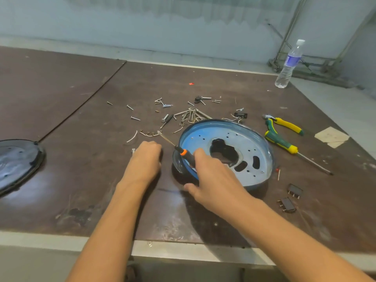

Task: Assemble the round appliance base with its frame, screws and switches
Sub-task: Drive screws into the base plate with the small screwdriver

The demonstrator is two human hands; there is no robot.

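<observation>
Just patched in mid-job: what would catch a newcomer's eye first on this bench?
The blue round base stands out at centre right of the table. The right hand reaches over its near rim holding an orange-collared screwdriver, whose tip points toward the loose screws scattered behind. Yellow-green pliers lie to the base's right.

Place: it looked like a workshop | Table: a big, scratched brown worktable (81,180) | Tools: pliers (289,125) and a green screwdriver (281,141) lay there | Bits: loose screws (135,118) were scattered | Wall (142,27): bare, stained
</observation>
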